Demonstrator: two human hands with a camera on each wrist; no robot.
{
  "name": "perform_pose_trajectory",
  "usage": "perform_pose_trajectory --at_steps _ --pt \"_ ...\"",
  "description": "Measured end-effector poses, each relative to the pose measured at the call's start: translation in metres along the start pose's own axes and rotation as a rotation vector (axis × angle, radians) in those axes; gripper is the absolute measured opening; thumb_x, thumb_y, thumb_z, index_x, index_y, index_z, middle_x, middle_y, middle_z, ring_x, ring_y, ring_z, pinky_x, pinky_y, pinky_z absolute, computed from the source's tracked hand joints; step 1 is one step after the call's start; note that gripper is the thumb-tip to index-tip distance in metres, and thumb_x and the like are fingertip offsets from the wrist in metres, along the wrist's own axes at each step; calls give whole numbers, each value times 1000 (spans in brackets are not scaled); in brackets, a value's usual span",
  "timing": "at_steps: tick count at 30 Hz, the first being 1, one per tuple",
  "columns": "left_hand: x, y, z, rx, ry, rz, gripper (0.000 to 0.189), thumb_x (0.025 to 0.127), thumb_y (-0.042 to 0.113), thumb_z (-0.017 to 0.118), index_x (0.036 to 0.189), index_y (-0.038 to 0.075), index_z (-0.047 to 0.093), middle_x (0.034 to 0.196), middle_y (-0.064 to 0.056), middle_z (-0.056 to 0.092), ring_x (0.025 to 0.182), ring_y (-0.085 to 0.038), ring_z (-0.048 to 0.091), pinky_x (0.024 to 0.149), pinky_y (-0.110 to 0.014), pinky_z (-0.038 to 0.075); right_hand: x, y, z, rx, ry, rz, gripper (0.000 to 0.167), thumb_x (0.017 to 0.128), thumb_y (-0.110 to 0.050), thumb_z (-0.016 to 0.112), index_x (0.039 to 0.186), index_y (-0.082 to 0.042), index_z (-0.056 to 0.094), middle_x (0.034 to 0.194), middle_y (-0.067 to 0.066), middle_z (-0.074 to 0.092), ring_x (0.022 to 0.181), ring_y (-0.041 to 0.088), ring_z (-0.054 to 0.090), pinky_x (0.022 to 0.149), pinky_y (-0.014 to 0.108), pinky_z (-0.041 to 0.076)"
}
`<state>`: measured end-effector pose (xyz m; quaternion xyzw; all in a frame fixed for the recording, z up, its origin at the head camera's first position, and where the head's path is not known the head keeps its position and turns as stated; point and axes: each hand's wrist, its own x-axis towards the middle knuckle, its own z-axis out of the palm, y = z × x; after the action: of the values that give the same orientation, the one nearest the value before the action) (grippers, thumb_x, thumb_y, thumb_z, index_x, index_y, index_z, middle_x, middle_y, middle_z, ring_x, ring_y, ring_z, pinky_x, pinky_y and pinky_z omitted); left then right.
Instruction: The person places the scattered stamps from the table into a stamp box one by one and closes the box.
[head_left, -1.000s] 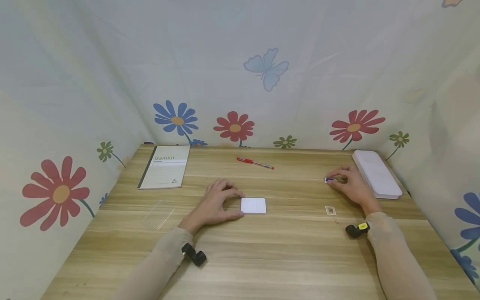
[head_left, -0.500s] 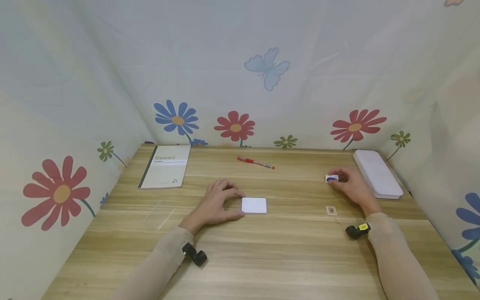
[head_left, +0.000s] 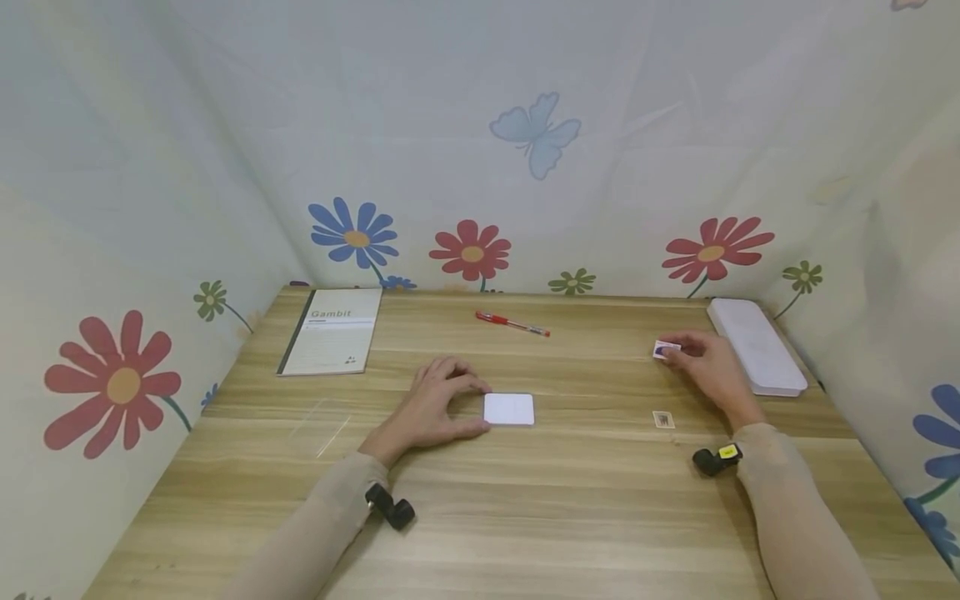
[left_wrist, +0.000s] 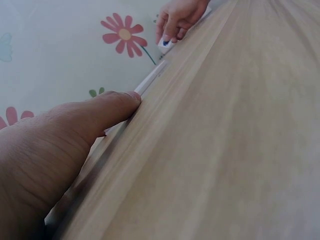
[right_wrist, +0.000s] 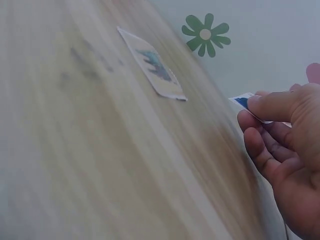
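Observation:
My left hand is at the left end of a small white rounded rectangular card lying on the table, gripping it with thumb and forefinger at its two left corners. In the left wrist view the thumb touches the card's thin edge. At the right, my right hand pinches a small white stamp with a blue-purple picture, tilted up off the table. Thumb and fingers cover part of it in the right wrist view. Another stamp, brownish with a pale border, lies flat in front of that hand.
A white oblong case lies just right of the right hand. A red pen is toward the back, and a notebook sits at the back left. A clear flat sheet lies left of the left hand. Flowered cloth surrounds the table.
The right hand has raised its stamp slightly and turned it, so that more of the picture faces the head camera. The left hand and white card stay in place.

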<state>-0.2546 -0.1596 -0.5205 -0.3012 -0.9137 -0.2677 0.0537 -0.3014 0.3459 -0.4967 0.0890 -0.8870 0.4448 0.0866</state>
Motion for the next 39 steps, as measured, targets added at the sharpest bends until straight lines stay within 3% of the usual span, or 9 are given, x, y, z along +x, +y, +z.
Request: perform_pose_trajectory --at_steps 14,22,29,34,39 --pt "0 -1 -1 -2 0 7 52 88 67 87 130 38 76 143 2 57 142 -25 44 123 -59 28 4 -25 10 14 -29 19 33 110 -17 72 136 3 75 126 28 76 94 5 67 79 13 56" --pt "0 -3 2 12 -11 0 53 88 69 86 130 40 75 143 4 56 143 -23 44 121 -56 30 3 -40 20 -13 -62 46 31 111 -22 72 135 -4 76 125 21 78 101 26 69 79 18 54" --pt "1 -4 2 12 -8 6 53 88 69 86 130 39 75 143 4 56 143 -24 44 120 -56 31 7 -64 38 141 -84 0 29 108 -13 75 132 4 76 119 26 78 93 18 76 79 26 63" --pt "0 -3 1 8 -8 7 53 88 69 86 130 40 75 143 4 56 142 -24 44 119 -57 31 8 -83 49 173 -118 -47 26 106 -10 77 126 7 75 112 27 79 90 28 80 75 33 65" --pt "1 -3 2 6 -4 7 53 87 69 87 129 39 76 141 4 57 141 -24 45 119 -57 32 4 -99 59 170 -151 -47 24 105 -13 79 124 1 77 113 22 80 92 32 76 72 28 60"
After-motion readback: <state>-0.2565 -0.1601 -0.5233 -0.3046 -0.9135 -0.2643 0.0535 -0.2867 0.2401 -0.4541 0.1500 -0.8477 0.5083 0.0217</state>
